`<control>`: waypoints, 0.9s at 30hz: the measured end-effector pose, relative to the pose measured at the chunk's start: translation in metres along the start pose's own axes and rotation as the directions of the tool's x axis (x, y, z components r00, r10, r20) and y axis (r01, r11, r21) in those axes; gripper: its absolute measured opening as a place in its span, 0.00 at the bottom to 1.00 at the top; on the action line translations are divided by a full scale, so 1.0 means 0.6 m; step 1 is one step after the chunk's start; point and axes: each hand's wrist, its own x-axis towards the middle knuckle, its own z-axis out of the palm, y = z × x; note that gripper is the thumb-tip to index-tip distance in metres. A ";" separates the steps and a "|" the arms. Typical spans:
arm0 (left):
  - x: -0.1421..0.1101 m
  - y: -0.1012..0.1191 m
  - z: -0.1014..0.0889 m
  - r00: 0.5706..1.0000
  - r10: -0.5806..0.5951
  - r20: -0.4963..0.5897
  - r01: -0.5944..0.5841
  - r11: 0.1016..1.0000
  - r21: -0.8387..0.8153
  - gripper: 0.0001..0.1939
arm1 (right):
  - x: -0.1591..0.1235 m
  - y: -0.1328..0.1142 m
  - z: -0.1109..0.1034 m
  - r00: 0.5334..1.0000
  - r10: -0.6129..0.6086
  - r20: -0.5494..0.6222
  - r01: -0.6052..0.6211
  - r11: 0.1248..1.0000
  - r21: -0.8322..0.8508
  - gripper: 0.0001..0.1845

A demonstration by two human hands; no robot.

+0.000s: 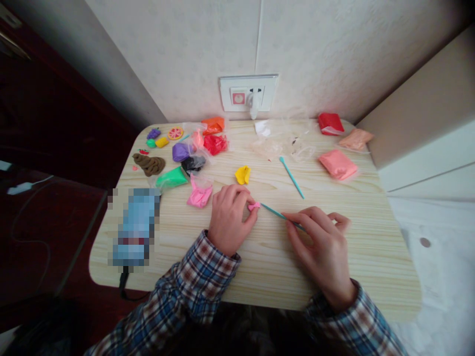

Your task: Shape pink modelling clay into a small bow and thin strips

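Note:
Between thumb and fingers, my left hand [230, 217] pinches a small piece of pink clay [254, 205] just above the table. My right hand [322, 247] grips a thin teal modelling tool [273, 211], whose tip is at or very near the pink clay's right side. A yellow clay piece [242, 175] with a folded shape lies beyond my left hand. To the left of that hand sits a bag of pink clay [199, 193]. A second teal modelling tool [292, 178] rests on the table beyond my right hand.
The wooden-topped table [267, 277] holds several bagged clays, including green [172, 177], purple [180, 152] and red [331, 123]. Brown coiled clay [149, 164] and small fruit shapes lie at the left. A blurred-out device [136, 225] with a cable is near the left edge. Clear plastic bags [287, 138] lie by the wall.

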 end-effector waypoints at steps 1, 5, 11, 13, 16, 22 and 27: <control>0.000 0.000 0.000 1.000 0.000 0.002 0.000 1.000 0.000 0.01 | 0.000 0.000 0.000 1.000 0.000 0.002 0.000 1.000 -0.002 0.07; 0.001 -0.001 0.000 1.000 -0.001 -0.002 0.001 1.000 0.001 0.01 | 0.001 -0.001 0.001 1.000 -0.008 0.015 0.008 1.000 0.003 0.07; 0.001 0.000 0.000 1.000 -0.001 -0.002 0.001 1.000 -0.005 0.01 | 0.003 0.000 0.002 1.000 -0.014 0.011 0.014 1.000 0.010 0.08; 0.000 0.000 0.001 1.000 -0.001 -0.002 0.001 1.000 -0.009 0.01 | 0.003 0.000 0.002 1.000 -0.014 0.010 0.014 1.000 0.010 0.08; 0.000 0.000 0.000 1.000 0.003 -0.006 -0.003 1.000 -0.010 0.01 | 0.003 0.001 0.002 1.000 -0.010 0.019 0.010 1.000 0.014 0.08; 0.001 0.000 0.000 1.000 -0.002 -0.001 0.002 1.000 -0.001 0.01 | 0.003 0.002 0.002 1.000 -0.011 0.019 0.010 1.000 0.021 0.07; 0.001 0.000 0.000 1.000 0.000 0.003 0.000 1.000 -0.011 0.01 | 0.003 0.002 0.002 1.000 0.003 0.014 -0.004 1.000 0.030 0.08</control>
